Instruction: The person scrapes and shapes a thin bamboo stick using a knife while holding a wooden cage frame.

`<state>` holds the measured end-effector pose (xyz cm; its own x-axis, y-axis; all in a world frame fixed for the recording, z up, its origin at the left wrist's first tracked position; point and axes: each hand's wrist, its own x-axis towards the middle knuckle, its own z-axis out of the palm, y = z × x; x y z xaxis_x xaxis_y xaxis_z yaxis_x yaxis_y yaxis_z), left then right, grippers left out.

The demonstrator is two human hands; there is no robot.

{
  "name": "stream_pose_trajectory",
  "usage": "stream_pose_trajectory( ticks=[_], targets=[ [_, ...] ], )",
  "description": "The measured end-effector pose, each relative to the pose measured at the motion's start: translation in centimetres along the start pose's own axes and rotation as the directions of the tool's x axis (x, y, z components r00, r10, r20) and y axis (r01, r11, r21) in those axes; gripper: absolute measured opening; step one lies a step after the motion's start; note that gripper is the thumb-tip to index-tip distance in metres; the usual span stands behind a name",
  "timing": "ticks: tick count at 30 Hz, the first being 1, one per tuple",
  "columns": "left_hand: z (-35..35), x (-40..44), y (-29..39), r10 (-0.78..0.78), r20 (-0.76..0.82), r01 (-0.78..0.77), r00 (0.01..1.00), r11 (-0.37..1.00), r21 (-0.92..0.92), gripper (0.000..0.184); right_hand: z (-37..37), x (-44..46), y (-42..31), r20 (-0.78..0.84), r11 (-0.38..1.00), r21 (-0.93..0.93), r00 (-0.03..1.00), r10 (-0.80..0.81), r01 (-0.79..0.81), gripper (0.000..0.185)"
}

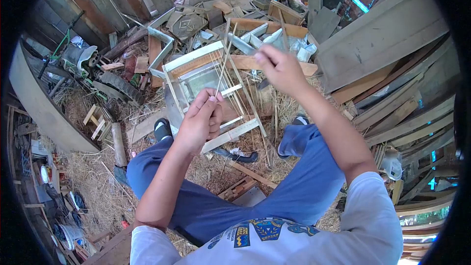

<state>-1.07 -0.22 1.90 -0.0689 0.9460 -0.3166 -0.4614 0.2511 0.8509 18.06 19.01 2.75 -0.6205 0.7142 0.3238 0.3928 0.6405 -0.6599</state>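
Note:
Thin wooden sticks (pixel 224 61) rise from my left hand (pixel 203 118), whose fingers are closed round their lower end. To the right and higher up, my right hand (pixel 282 68) is closed on the handle of a blade-like tool (pixel 241 44), blurred and pointing left. The tool's tip is close to the sticks; whether they touch I cannot tell. Below and beyond both hands lies a light wooden frame (pixel 230 135) with long thin strips (pixel 248 95) across it.
Scrap wood and boards are heaped behind the frame. A small motorbike (pixel 88 64) stands at the left, large planks (pixel 382 34) lean at the right. A dark curved object (pixel 238 156) lies on the straw-covered ground (pixel 206 172) between my feet.

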Motion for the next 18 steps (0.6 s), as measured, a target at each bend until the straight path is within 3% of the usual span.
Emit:
stream_pose_trajectory(
  ticks=[1, 2, 4, 7, 9, 13, 14, 18],
  targets=[
    [0.1, 0.1, 0.0, -0.001, -0.006, 0.001, 1.0, 1.0, -0.001, 0.017, 0.1, 0.0, -0.5, 0.139, 0.996, -0.086, 0.99, 0.014, -0.002, 0.025],
    [0.3, 0.1, 0.0, -0.007, 0.0, 0.007, 1.0, 1.0, 0.003, 0.017, 0.6, 0.0, -0.2, 0.143, 0.997, -0.08, 0.99, 0.012, -0.001, 0.025],
    [0.3, 0.0, 0.1, -0.019, 0.001, 0.019, 1.0, 1.0, 0.007, 0.016, 1.7, -0.1, 0.1, 0.085, 0.979, 0.012, 0.975, -0.206, 0.205, 0.023],
    [0.1, -0.1, 0.0, -0.052, -0.03, 0.053, 0.998, 0.998, 0.039, 0.017, 2.4, -0.5, 0.3, 0.115, 0.987, 0.038, 0.98, -0.162, 0.159, 0.023],
    [-0.3, 0.1, -0.6, 0.043, -0.06, -0.036, 0.997, 0.992, 0.119, 0.018, 3.0, -1.0, -0.1, 0.113, 0.986, 0.057, 0.981, -0.16, 0.154, 0.023],
    [0.0, 0.2, -0.9, 0.091, -0.08, -0.076, 0.993, 0.982, 0.171, 0.019, 3.9, -1.9, -1.4, 0.153, 0.955, -0.052, 0.947, -0.282, 0.293, 0.021],
    [-0.1, 0.6, -1.3, 0.171, -0.084, -0.151, 0.982, 0.967, 0.204, 0.019, 4.0, -1.9, -1.7, 0.144, 0.94, -0.065, 0.935, -0.323, 0.335, 0.021],
    [-0.9, 1.4, -2.4, 0.311, -0.087, -0.276, 0.946, 0.918, 0.286, 0.019, 3.7, -1.0, -2.0, 0.081, 0.945, -0.112, 0.951, -0.3, 0.308, 0.023]
  ],
)
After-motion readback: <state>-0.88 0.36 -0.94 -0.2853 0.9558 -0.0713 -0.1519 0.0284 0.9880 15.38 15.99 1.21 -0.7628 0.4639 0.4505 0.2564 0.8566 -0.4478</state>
